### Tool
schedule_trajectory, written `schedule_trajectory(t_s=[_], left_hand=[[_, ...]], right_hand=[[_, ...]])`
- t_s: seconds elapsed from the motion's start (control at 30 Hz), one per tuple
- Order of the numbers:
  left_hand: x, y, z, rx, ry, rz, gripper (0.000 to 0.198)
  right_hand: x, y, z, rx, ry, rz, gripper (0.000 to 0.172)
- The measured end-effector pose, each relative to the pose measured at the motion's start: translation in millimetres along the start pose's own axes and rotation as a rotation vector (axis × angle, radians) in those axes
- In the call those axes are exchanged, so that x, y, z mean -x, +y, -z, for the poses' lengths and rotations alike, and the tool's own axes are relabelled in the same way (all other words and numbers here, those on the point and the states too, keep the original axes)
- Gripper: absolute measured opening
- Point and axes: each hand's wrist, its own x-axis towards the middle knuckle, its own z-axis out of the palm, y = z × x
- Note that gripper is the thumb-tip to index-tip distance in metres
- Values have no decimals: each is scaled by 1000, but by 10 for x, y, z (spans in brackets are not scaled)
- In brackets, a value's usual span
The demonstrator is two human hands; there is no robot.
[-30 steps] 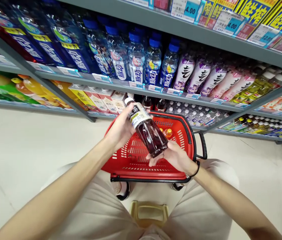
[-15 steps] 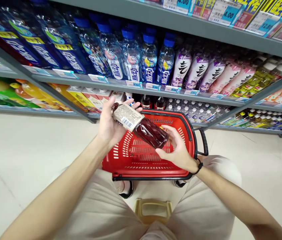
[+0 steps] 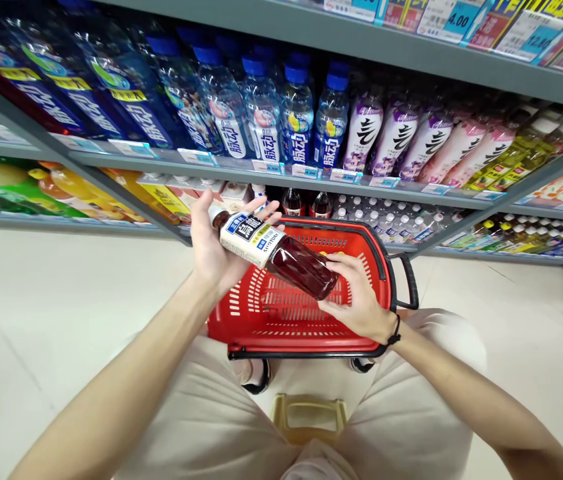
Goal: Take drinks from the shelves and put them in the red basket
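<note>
A tea bottle (image 3: pixel 301 267) with dark red-brown liquid lies tilted above the red basket, its neck up to the left and its base down to the right. The printed side of its white label, lettered SUNTORY, faces up. My left hand (image 3: pixel 214 250) supports the neck and label end in the palm, with the fingers stretched out behind it. At the base, the thumb and fingers of my right hand (image 3: pixel 356 297) hold the bottle lightly. Below both hands, the red shopping basket (image 3: pixel 291 343) stands between my legs; small yellow items show partly behind the bottle.
Ahead is a grey shelf (image 3: pixel 271 172) with rows of blue-capped bottles (image 3: pixel 298 123) and purple-labelled bottles (image 3: pixel 364 137). Cartons, colas and small water bottles stand on the lower shelf. The basket's black handle (image 3: pixel 408 280) sticks out right. A yellowish stool (image 3: pixel 311 400) is under me.
The bottle has been rolled about its long axis, so the barcode side has turned away and the front label shows. Right fingers have shifted round the base.
</note>
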Motion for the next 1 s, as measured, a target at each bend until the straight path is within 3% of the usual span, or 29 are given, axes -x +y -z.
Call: schedule_trajectory(t_s=[0.13,0.23,0.43,0.8,1.0], left_hand=[[6,5,7,10,-25,-24,72],[5,20,39,-19,-78,-67,71],[7,39,100,-59,-192,-97,61],[40,25,70,-1,-212,-82,53],[38,-7,90,-18,-259,-68,54]], right_hand=[[-12,2,-5,-22,-6,11,72],[-13,-11,-64,-179,11,-194,69],[-35,-85,-151,-749,16,-571,61],[-4,-186,-170,-1250,-50,-801,37],[-17,-188,-172,-1452,-158,-992,60]])
